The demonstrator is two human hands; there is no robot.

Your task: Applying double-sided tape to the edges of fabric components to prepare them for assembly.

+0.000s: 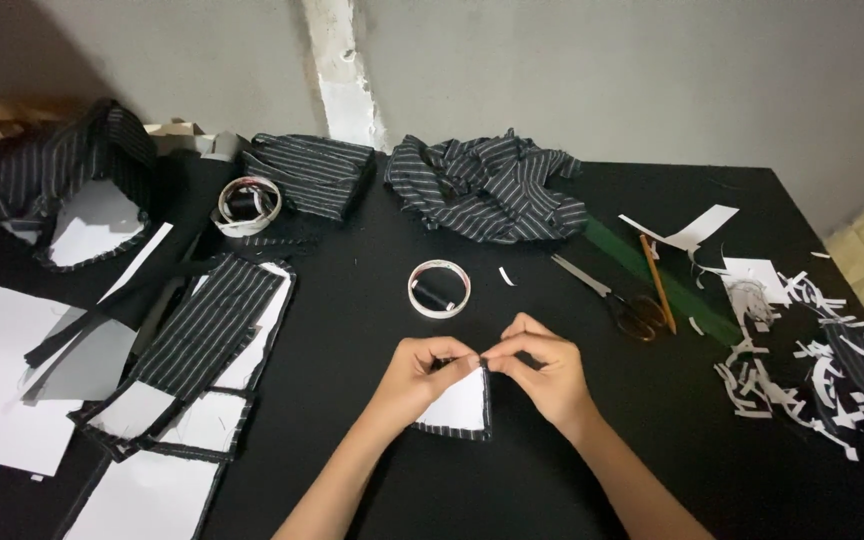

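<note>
Striped fabric piece [460, 410] pinched by both hands' fingers [467, 352]; tape ring [439, 289] encloses dark spool.

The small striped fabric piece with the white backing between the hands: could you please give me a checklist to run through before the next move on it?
1. Both hands on the piece: ok. The left hand and the right hand pinch the top corner of the small striped fabric piece.
2. Piece lies flat on the black table: ok, apart from the pinched corner.
3. Striped edge folded over the white backing: ok along the bottom and right; the top corner is hidden by the fingers, cannot tell.
4. Tape roll close by: ok, just beyond the hands.
5. Scissors clear of the hands: ok, off to the right.
6. Needle or thread in the hands: cannot tell.
</note>
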